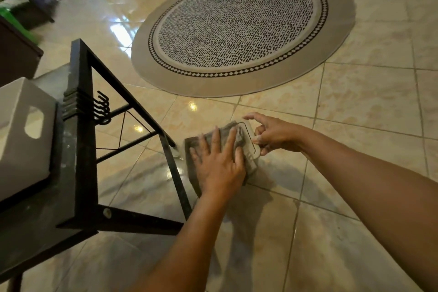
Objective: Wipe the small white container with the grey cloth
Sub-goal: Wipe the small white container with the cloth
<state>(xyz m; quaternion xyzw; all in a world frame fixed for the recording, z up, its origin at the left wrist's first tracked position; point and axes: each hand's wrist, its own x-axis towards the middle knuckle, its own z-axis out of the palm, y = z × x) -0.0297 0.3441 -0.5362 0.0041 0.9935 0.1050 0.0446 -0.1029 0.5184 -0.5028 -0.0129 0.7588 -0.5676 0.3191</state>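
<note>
The small white container [249,143] is held in the air above the tiled floor, its lid facing up. The grey cloth [193,149] lies over most of its top and hangs down on the near side. My left hand [219,161] presses flat on the cloth with fingers spread. My right hand [270,134] grips the container's right edge with thumb and bent fingers, the index finger raised. Only the container's right strip shows; the rest is hidden under cloth and hand.
A black metal rack [80,149] with hooks stands at left, its slanted bar close to the cloth. A white bin with a handle hole [23,130] sits on it. A round patterned rug [241,28] lies on the glossy tile floor [355,106] beyond.
</note>
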